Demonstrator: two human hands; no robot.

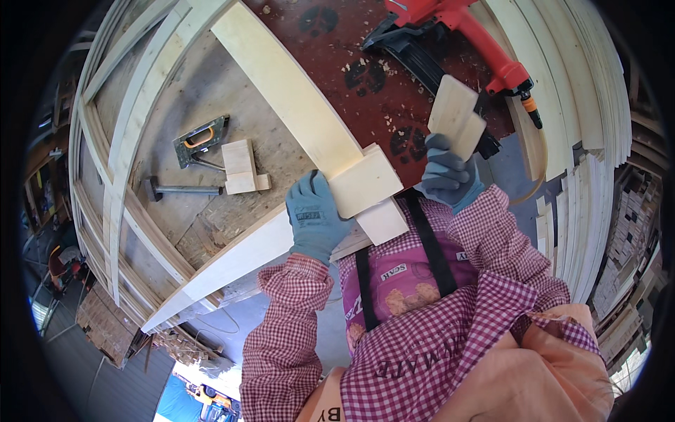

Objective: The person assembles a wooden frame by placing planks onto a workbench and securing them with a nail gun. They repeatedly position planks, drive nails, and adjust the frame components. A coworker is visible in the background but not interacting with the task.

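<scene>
My left hand (316, 218), in a blue-grey work glove, presses against the corner where wooden boards meet, its fingers bent over the wood. A short wooden block (365, 184) lies across the end of a long pale board (288, 91), beside my thumb. Another long board (239, 250) runs from under this hand toward the lower left. Held up on the right, a pair of overlapping small wooden blocks (457, 116) sits in my gloved right hand (450, 176), whose fingers are curled round the lower end.
A red nail gun (478, 35) with an air hose lies at the far right on a red surface. On the worktop at left are a staple gun (200, 141), a hammer (183, 190) and stacked wood blocks (240, 167). Curved wooden strips (140, 105) frame the left side; long slats (583, 91) are piled right.
</scene>
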